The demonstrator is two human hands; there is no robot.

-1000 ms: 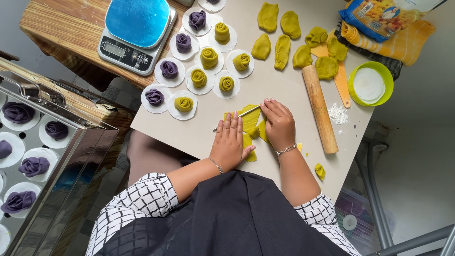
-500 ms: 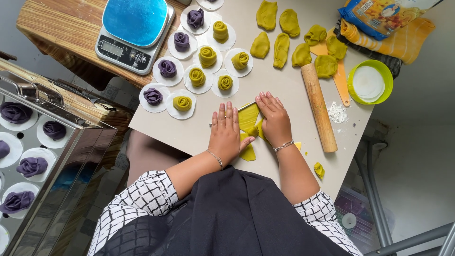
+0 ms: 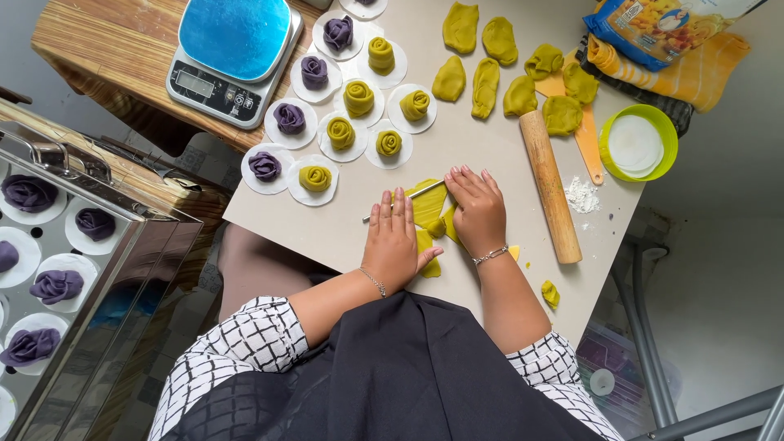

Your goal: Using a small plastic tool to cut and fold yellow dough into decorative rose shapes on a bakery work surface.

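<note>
At the table's near edge my left hand (image 3: 394, 241) and right hand (image 3: 478, 214) lie flat, fingers together, pressing overlapped yellow-green dough discs (image 3: 428, 204) over a thin stick (image 3: 400, 202). Beyond stand rose buns (image 3: 340, 132) and a rolling pin (image 3: 549, 184).

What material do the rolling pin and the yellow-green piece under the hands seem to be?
Rolling pin: probably wood, pale tan, matte and unpainted. Yellow-green piece: looks like soft dough, smooth and matte, pressed flat by the left hand and right hand.
</note>
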